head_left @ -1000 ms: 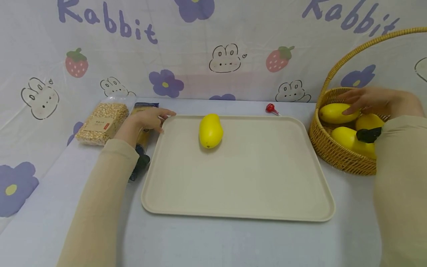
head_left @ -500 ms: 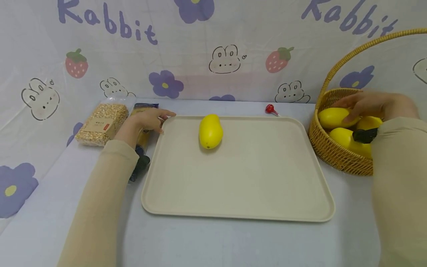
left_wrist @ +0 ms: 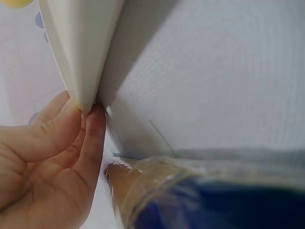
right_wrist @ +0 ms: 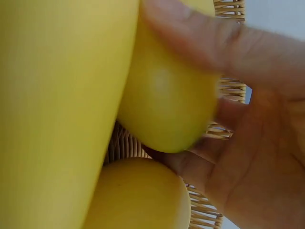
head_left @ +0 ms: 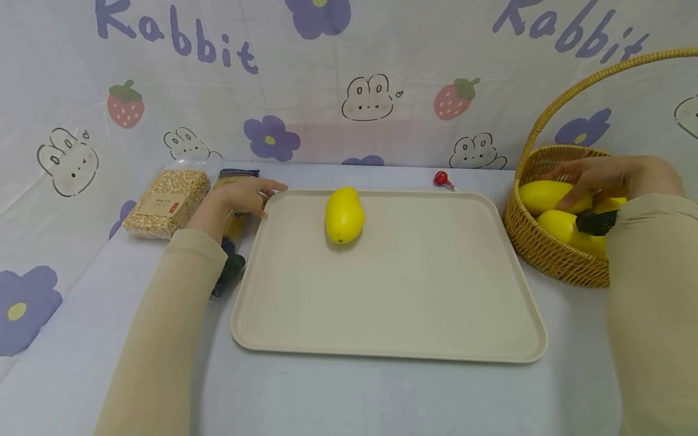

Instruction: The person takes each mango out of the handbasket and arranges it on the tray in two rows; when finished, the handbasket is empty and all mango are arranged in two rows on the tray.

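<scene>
In the head view, my left hand (head_left: 242,195) is at the far left corner of a beige tray (head_left: 431,303). The left wrist view shows its thumb and fingers pinching the tray's corner (left_wrist: 86,95). One yellow mango (head_left: 345,215) lies on the tray towards the back. At the right, my right hand (head_left: 602,174) reaches into a wicker basket (head_left: 545,260). It grips a mango (right_wrist: 167,100), thumb on one side and fingers round the other. Beside the held one lie more mangoes (right_wrist: 52,95), partly hidden by the hand and sleeve.
A clear bag of yellowish kernels (head_left: 169,203) stands at the back left. Near it lies a blue and yellow packet (head_left: 234,227), partly behind the left arm. A red lollipop (head_left: 442,177) lies behind the tray. The basket's tall handle (head_left: 567,100) arches over the right side.
My right hand has lowered onto a mango in the basket and closed its fingers round it. That mango has shifted slightly towards the front. The left hand stays at the tray corner.
</scene>
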Available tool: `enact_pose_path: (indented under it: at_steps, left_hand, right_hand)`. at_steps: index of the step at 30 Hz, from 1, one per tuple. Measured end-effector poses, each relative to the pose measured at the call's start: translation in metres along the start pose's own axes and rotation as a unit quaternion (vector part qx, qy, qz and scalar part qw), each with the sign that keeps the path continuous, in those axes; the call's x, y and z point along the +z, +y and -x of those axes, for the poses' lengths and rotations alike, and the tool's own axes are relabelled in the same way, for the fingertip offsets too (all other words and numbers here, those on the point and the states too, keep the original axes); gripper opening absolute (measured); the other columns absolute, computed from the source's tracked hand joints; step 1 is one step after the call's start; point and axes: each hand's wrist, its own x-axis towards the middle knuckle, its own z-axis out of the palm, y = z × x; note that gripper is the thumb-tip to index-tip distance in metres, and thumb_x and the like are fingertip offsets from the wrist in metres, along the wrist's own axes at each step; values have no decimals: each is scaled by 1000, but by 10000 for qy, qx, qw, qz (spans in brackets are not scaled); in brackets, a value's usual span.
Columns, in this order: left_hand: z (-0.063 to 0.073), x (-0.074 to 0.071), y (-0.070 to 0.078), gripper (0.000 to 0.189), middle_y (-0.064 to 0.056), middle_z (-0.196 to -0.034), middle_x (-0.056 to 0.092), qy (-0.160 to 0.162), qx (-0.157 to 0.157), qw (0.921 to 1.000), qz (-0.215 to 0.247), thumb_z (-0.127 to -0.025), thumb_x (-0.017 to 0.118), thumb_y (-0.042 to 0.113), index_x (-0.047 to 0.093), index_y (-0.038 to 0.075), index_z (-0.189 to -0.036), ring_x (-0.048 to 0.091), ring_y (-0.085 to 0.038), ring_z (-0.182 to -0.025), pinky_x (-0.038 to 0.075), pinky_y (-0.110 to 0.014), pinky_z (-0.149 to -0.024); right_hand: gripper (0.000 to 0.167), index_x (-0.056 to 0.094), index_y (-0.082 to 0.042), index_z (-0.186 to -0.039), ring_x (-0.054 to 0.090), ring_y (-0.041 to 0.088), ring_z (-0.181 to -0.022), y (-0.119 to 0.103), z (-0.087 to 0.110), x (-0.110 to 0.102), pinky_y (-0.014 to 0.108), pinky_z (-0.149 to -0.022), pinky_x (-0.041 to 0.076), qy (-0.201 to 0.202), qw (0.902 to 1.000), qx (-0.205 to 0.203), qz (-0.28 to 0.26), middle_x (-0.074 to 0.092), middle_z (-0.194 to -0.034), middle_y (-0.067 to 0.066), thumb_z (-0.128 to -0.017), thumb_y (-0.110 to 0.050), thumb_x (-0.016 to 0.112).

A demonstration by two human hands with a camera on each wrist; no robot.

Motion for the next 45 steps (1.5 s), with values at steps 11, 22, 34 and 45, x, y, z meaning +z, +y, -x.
enact_pose_path:
  at_steps: [11,22,34,45]
  left_hand:
    - [-2,0,1,76,-28,-151,36,-2,8,10000,0,-86,59,-12,32,7,-154,41,-40,-133,36,-54,-114]
    - [-2,-3,1,77,-27,-152,35,-25,-31,9999,98,-85,60,-12,32,8,-154,40,-40,-134,32,-56,-117]
    - [1,-2,4,78,-27,-152,35,-57,-44,9999,134,-85,60,-13,32,7,-154,39,-40,-134,32,-56,-118]
    - [1,-1,0,78,-26,-153,35,-46,-96,9999,22,-86,60,-11,31,9,-155,39,-42,-138,33,-56,-117]
  right_hand:
    - [55,30,-25,-148,60,9,-101,-1,23,-14,37,-93,57,771,9923,-115,-959,45,-133,3,-100,-25,56]
    - [53,48,-33,-131,63,11,-92,-14,60,-30,25,-76,58,1410,9589,-2202,-1098,59,-118,-17,-97,8,46]
    - [58,49,-9,-139,61,15,-91,-66,70,-7,19,-79,57,1245,9226,-3635,-330,54,-128,-1,-88,19,54]
    - [58,50,-5,-136,62,20,-89,-125,63,25,26,-76,59,1193,9286,-3512,82,56,-121,6,-84,16,61]
